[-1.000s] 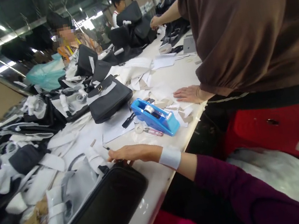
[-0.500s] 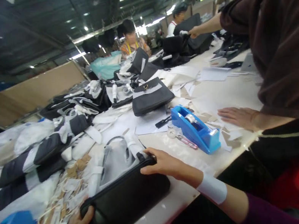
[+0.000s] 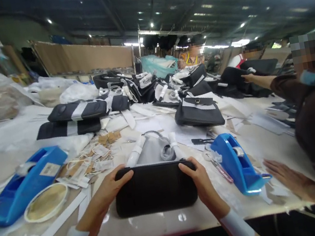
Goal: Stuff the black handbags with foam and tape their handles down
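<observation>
A black handbag [image 3: 155, 189] lies on the table right in front of me, its flat base side facing me. My left hand [image 3: 121, 177] grips its upper left corner, thumb on the near face. At the upper right corner my right hand [image 3: 193, 168] holds it the same way. Behind the bag's edge, grey wrapping [image 3: 152, 149] and straps in white wrap stick out on the far side. The fingers behind the bag are partly hidden. Close to my right hand stands a blue tape dispenser [image 3: 235, 165], with a pink-handled cutter [image 3: 223, 172] beside it.
A second blue tape dispenser [image 3: 26, 186] and a round tape roll [image 3: 47, 202] lie at left, near loose tags [image 3: 92, 162]. Wrapped black bags [image 3: 77, 111] and another black bag [image 3: 198, 111] lie farther back. A co-worker's hand [image 3: 286, 174] rests on the table at right.
My view has swung left and levelled. The handbag, tilted before, now sits square to me, and my left hand has come up to its top left corner. Both hands keep hold.
</observation>
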`<state>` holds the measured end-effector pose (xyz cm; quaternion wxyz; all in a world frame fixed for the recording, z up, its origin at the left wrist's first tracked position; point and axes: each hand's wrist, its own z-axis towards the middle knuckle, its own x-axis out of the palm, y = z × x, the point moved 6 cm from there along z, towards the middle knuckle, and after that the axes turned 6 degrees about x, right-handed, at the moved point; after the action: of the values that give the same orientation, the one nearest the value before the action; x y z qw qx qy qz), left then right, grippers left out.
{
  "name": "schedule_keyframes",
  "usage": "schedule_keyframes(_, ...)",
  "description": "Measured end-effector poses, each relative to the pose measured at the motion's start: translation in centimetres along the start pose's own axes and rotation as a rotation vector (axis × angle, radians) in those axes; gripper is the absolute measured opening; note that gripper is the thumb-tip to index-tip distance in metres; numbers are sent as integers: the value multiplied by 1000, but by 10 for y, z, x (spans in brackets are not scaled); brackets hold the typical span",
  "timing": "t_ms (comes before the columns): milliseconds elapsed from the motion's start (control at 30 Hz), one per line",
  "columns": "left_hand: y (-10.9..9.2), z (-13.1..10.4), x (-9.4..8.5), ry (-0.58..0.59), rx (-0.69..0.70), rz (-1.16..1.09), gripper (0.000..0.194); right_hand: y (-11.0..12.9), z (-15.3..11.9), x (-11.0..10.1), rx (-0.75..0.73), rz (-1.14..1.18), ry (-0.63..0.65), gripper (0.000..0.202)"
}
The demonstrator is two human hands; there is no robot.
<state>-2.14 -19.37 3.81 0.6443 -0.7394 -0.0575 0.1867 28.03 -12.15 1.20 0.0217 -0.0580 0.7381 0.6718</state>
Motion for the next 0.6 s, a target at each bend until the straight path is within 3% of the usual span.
schedule_keyframes(100, -2, 8, -5, 4, 91, 121, 41, 0, 1, 1, 20, -9, -37, 35)
schedule_keyframes(200, 4, 12, -5, -66, 147, 113, 42, 0, 4, 5, 67, 3, -19, 38)
schedule_keyframes(433, 26, 9, 12, -30, 96, -81, 38, -4, 5, 12, 156, 62, -29, 38)
schedule_keyframes(600, 42, 16, 10, -55, 121, 171, 38, -18, 9, 12, 84, -158, -128, 35)
